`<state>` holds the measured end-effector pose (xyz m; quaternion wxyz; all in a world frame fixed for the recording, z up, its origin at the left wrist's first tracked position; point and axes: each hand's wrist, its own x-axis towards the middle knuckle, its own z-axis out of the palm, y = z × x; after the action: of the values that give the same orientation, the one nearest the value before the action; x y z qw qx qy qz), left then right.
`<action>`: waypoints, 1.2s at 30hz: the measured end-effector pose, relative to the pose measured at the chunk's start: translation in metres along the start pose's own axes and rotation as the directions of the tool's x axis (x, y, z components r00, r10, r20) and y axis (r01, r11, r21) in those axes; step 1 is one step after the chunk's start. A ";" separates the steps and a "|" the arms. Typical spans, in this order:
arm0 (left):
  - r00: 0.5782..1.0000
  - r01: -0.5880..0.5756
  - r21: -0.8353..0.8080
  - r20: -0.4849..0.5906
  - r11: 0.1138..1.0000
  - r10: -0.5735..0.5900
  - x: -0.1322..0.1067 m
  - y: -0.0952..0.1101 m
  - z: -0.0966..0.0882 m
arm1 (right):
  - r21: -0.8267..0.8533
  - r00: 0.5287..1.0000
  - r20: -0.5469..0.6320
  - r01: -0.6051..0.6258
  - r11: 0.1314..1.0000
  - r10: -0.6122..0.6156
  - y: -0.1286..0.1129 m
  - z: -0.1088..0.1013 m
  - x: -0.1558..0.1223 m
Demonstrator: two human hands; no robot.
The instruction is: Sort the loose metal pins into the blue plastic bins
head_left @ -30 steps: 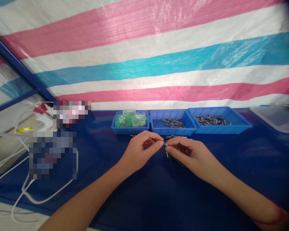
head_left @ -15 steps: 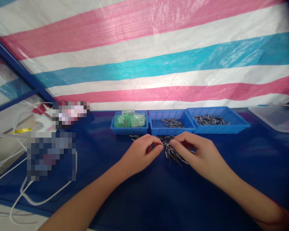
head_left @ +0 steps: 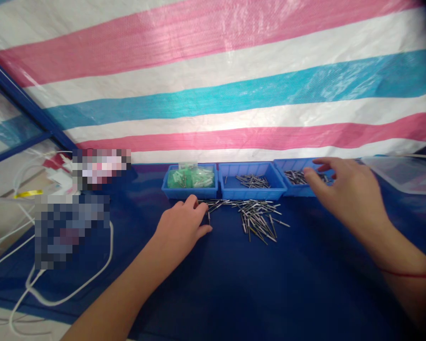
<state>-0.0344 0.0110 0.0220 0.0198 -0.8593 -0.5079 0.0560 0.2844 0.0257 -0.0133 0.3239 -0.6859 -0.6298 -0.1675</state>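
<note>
A loose pile of thin metal blind rivets (head_left: 257,220) lies on the dark blue tabletop, with a smaller scatter of rivets (head_left: 218,204) to its left. My left hand (head_left: 181,222) is low at the left end of that scatter, thumb and fingers apart; a single rivet (head_left: 209,217) shows in the gap. Over the right blue bin (head_left: 300,192) is my right hand (head_left: 357,199), its thumb and forefinger spread above the rivets (head_left: 295,177) inside. No held object shows in either hand. The right hand hides much of that bin.
The middle blue bin (head_left: 253,193) contains more rivets. In the left blue bin (head_left: 190,193) are green and clear bags of small parts. A clear plastic lid (head_left: 404,177) lies at the right. White cables (head_left: 111,246) loop over the table's left side, beside blurred-out items.
My right hand has moved from the pile up and right to the right bin, and its fingers have parted. My left hand has shifted left off the pile and opened.
</note>
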 end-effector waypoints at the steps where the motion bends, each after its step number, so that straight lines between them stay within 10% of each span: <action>1: 0.999 0.020 -0.006 0.029 1.000 -0.020 -0.001 -0.001 0.000 | 0.030 1.000 0.014 0.021 0.999 -0.021 -0.007 -0.001 -0.002; 11: 0.997 -0.041 -0.091 0.063 0.995 0.047 0.006 -0.007 0.008 | 0.214 0.957 0.054 0.269 0.939 -0.286 -0.052 -0.001 -0.023; 25: 0.987 -0.153 -0.290 -0.082 0.945 0.135 0.010 0.000 0.002 | 0.403 0.911 0.192 0.267 0.875 -0.366 -0.079 -0.001 -0.040; 36: 0.961 -0.267 -0.801 -0.264 0.536 0.084 0.014 0.029 0.013 | 0.691 0.851 0.509 -0.318 0.649 -0.126 -0.101 -0.004 -0.054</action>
<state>-0.0041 0.0086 0.0058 -0.3440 -0.8144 -0.3802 -0.2718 0.1782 -0.0180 -0.0216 0.4071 -0.5403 -0.6647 0.3172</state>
